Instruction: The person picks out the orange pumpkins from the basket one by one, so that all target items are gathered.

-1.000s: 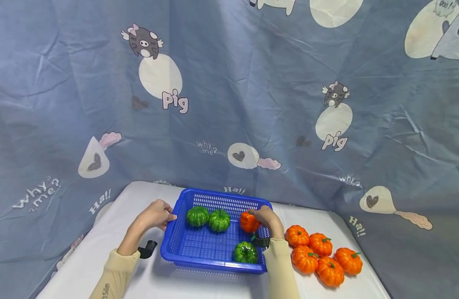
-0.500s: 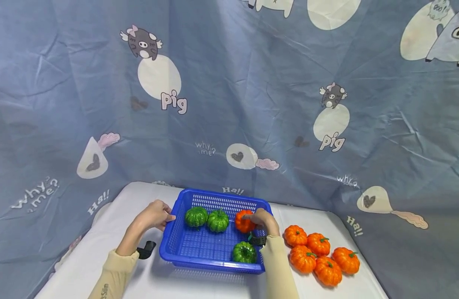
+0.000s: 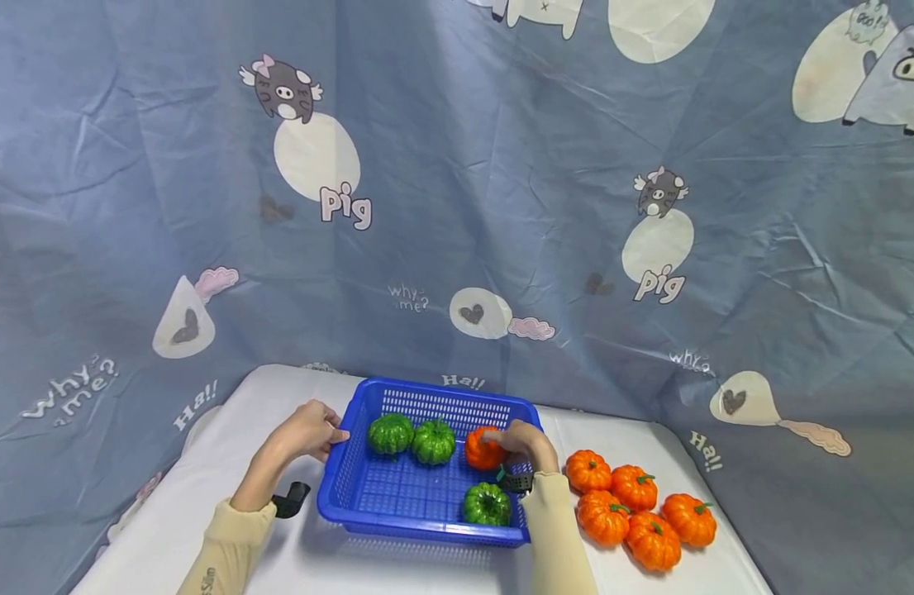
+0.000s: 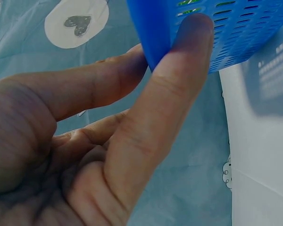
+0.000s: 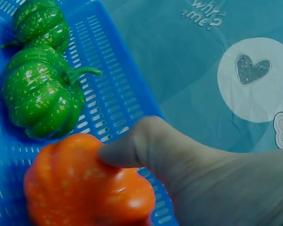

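Note:
A blue plastic basket (image 3: 397, 525) with slotted walls stands on the white table. My left hand (image 3: 304, 430) pinches its left rim; in the left wrist view, thumb and finger lie on either side of the blue wall (image 4: 148, 28). Inside the basket's right half, my right hand (image 3: 527, 442) grips a small orange pumpkin (image 3: 481, 450), with the thumb pressed on its top in the right wrist view. Two green pumpkins (image 3: 433, 442) sit side by side near the back wall, left of the orange one. Another green pumpkin (image 3: 487, 504) lies at the front right corner.
Several orange pumpkins (image 3: 653, 539) are grouped on the white table (image 3: 405, 570), right of the basket. Behind the table hangs a blue-grey cloth (image 3: 427, 207) with pig prints. A black band (image 3: 292, 500) shows at my left wrist.
My right hand has shifted slightly left inside the basket with the orange pumpkin, bringing it closer to the two green ones. My left hand stays at the rim.

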